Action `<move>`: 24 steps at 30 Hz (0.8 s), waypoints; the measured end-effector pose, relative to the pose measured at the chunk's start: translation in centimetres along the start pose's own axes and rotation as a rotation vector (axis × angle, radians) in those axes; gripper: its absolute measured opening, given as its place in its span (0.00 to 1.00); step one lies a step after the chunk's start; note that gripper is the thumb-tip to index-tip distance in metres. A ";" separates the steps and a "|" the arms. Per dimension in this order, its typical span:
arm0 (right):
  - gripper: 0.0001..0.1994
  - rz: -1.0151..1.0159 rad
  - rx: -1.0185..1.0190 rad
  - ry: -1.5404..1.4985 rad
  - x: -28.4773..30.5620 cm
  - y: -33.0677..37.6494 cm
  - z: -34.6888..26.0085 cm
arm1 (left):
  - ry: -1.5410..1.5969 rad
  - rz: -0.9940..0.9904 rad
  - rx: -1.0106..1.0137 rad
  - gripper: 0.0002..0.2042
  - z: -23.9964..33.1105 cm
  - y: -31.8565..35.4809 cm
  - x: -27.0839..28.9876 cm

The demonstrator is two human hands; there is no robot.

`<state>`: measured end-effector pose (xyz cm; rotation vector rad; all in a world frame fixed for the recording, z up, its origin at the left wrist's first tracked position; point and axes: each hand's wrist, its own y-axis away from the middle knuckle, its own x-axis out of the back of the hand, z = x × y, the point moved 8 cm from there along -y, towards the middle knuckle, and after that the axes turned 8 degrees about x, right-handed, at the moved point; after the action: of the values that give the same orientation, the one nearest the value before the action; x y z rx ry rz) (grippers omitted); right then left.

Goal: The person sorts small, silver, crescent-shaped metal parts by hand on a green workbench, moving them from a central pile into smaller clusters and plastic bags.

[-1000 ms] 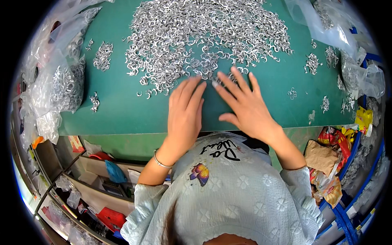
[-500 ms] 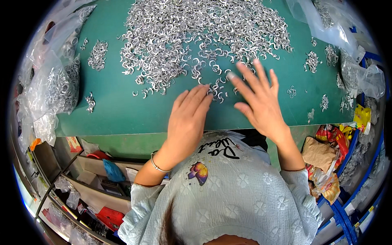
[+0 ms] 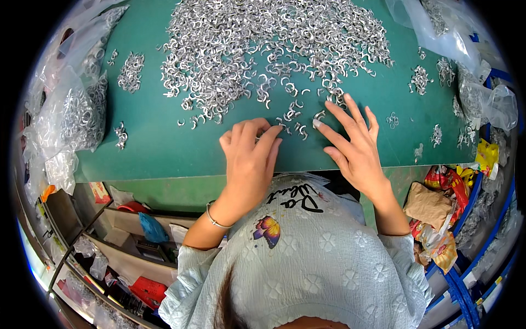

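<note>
Since the frame half a second earlier, the right hand (image 3: 355, 151) has moved nearer the person, and the fingers of the left hand (image 3: 247, 159) have curled inward; the large pile (image 3: 211, 60) of small curved metal pieces stays at the far middle of the green table (image 3: 164, 145). Loose pieces (image 3: 292, 113) lie on the near side of the pile, between the hands. The left hand is bent, thumb and forefinger close together; whether it grips a piece cannot be told, since its fingers hide what is beneath. The right hand is open, its fingers spread, the forefinger tip at a small group of pieces (image 3: 319, 115). Smaller heaps lie apart, one at the left (image 3: 131, 72) and one at the right (image 3: 420, 79), with a clear plastic bag (image 3: 82, 112) of metal pieces at the far left. Likely faults: the open curves may hook together, so that one pull drags several pieces; a quick sweep of the spread fingers could scatter the loose pieces or send some off the near edge (image 3: 164, 179); and a sleeve or forearm reaching sideways might disturb the smaller heaps and mix their pieces with the rest
</note>
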<state>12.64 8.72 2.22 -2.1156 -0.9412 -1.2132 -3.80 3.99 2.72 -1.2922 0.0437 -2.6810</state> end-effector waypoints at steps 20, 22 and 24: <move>0.20 0.029 -0.017 0.055 -0.6 -0.6 -0.4 | -0.013 0.032 0.030 0.12 -0.9 -0.8 -0.5; 0.18 0.035 -0.038 0.043 -0.1 0.0 -0.3 | -0.004 0.057 0.008 0.11 -1.1 -1.3 -0.7; 0.17 0.038 -0.061 0.027 0.4 0.5 -0.2 | -0.012 0.073 -0.023 0.10 -1.0 -1.6 -0.6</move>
<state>13.09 8.36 2.56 -2.1489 -0.8583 -1.2625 -4.46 5.65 1.79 -1.2872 0.1180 -2.6193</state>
